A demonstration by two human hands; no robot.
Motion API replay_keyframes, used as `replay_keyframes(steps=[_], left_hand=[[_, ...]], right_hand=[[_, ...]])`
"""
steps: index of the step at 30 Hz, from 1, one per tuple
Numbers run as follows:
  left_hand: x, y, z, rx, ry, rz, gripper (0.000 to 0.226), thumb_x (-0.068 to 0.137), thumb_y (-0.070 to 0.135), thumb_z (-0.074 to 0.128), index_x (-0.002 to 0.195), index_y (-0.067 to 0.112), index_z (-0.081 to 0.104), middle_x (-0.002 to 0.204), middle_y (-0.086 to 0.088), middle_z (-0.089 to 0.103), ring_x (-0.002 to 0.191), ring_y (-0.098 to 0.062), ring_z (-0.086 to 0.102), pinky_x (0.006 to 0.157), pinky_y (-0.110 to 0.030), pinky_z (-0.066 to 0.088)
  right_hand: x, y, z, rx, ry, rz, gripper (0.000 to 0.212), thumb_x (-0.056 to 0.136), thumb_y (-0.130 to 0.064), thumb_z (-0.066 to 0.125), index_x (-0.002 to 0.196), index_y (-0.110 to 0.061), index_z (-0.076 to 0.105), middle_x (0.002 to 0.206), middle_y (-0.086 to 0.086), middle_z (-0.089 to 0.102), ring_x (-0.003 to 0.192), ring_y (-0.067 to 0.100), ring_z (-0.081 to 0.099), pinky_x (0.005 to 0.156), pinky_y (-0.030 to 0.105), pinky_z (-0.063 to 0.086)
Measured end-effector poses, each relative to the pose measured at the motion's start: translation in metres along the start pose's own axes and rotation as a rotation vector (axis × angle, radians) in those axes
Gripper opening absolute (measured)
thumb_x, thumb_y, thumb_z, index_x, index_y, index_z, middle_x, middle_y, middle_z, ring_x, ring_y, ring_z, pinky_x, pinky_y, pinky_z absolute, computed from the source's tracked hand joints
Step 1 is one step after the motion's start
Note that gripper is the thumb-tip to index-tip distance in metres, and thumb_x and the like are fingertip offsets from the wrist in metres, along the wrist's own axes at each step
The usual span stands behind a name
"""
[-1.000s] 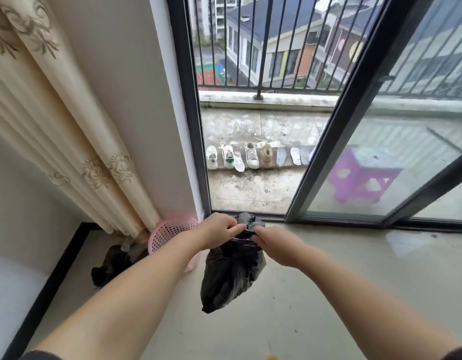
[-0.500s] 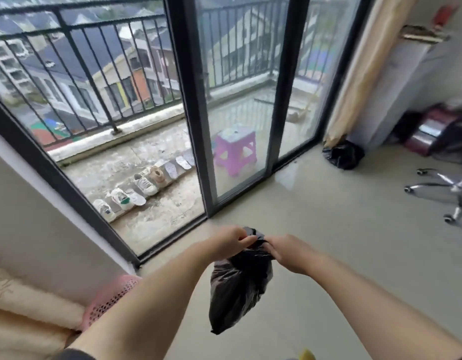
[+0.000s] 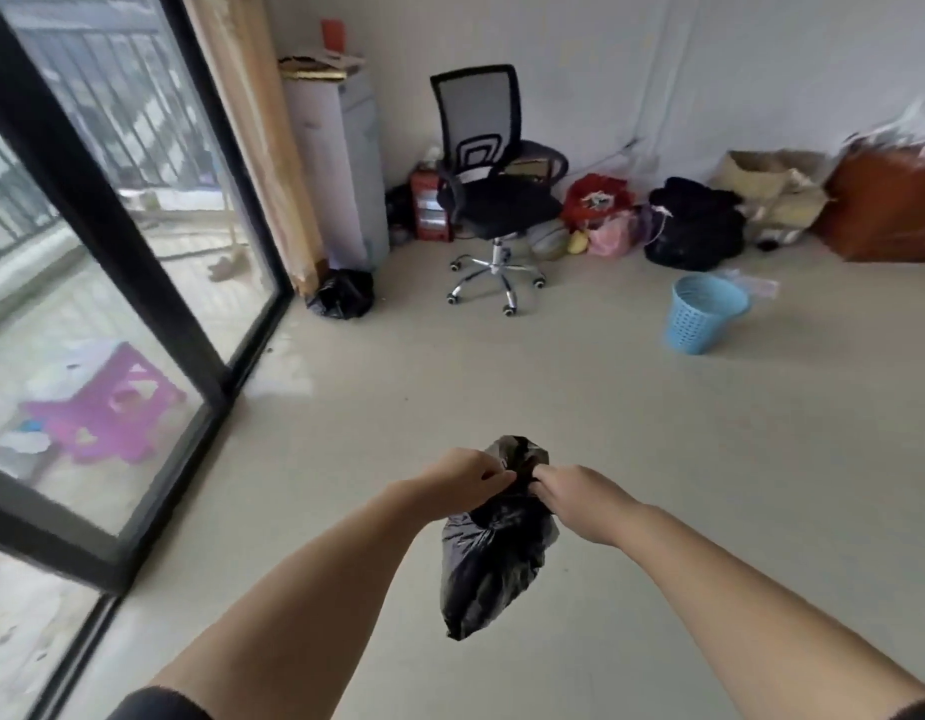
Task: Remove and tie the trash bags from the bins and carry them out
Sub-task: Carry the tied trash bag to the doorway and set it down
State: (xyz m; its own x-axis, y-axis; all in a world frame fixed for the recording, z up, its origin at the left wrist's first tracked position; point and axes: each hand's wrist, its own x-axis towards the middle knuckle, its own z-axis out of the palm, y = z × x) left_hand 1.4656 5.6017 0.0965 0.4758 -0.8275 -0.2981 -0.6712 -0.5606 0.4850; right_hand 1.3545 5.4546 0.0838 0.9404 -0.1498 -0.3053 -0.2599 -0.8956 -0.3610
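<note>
Bag: black trash bag (image 3: 494, 553), out of bin, hanging mid-air.
Hands: left hand (image 3: 468, 483) & right hand (image 3: 580, 498) both pinching neck, apparently mid-tie.
Left: blue bin (image 3: 702, 317) looks unlined; carry-out pending.

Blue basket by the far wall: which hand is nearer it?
Right. The right hand holds the black bag's neck on the side toward the blue basket; the left hand pinches the same neck, one bag-neck farther away.

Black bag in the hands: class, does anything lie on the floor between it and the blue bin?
Nothing visible does. Both hands, left and right, pinch the bag at its neck; bare floor runs to the bin.
</note>
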Motion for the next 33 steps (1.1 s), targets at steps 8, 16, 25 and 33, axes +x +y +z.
replay_keyframes(steps=[8,16,25,33], left_hand=[[0.159,0.191,0.040,0.120,-0.133,0.199,0.045,0.099,0.037,0.038,0.060,0.014,0.037,0.058,0.000,0.039,0.061,-0.022,0.041,0.060,-0.030,0.032],[0.278,0.340,0.080,0.198,-0.286,0.384,0.045,0.100,0.041,0.033,0.070,0.011,0.047,0.065,-0.002,0.045,0.067,-0.022,0.046,0.063,-0.031,0.036],[0.433,0.464,0.122,0.298,-0.462,0.625,0.034,0.099,0.035,0.036,0.084,0.009,0.051,0.074,-0.004,0.049,0.071,-0.021,0.046,0.062,-0.031,0.035],[0.590,0.576,0.120,0.381,-0.505,0.778,0.028,0.101,0.024,0.035,0.104,0.003,0.054,0.089,-0.012,0.055,0.071,-0.021,0.048,0.059,-0.029,0.037]], right_hand=[[-0.077,0.200,-0.072,0.068,0.146,0.225,0.026,0.102,-0.029,0.033,0.084,-0.011,0.039,0.060,-0.003,0.038,0.066,0.025,0.044,0.061,0.033,0.031],[-0.139,0.352,-0.118,0.072,0.202,0.438,0.022,0.103,-0.030,0.028,0.089,-0.016,0.038,0.064,-0.006,0.038,0.053,0.010,0.036,0.049,0.025,0.028],[-0.153,0.517,-0.161,0.068,0.299,0.698,0.024,0.102,-0.029,0.031,0.086,-0.013,0.038,0.060,-0.003,0.037,0.049,0.013,0.034,0.046,0.027,0.024],[-0.134,0.646,-0.234,0.189,0.350,0.877,0.024,0.103,-0.029,0.030,0.086,-0.013,0.037,0.061,-0.004,0.038,0.051,0.011,0.033,0.048,0.025,0.024]])
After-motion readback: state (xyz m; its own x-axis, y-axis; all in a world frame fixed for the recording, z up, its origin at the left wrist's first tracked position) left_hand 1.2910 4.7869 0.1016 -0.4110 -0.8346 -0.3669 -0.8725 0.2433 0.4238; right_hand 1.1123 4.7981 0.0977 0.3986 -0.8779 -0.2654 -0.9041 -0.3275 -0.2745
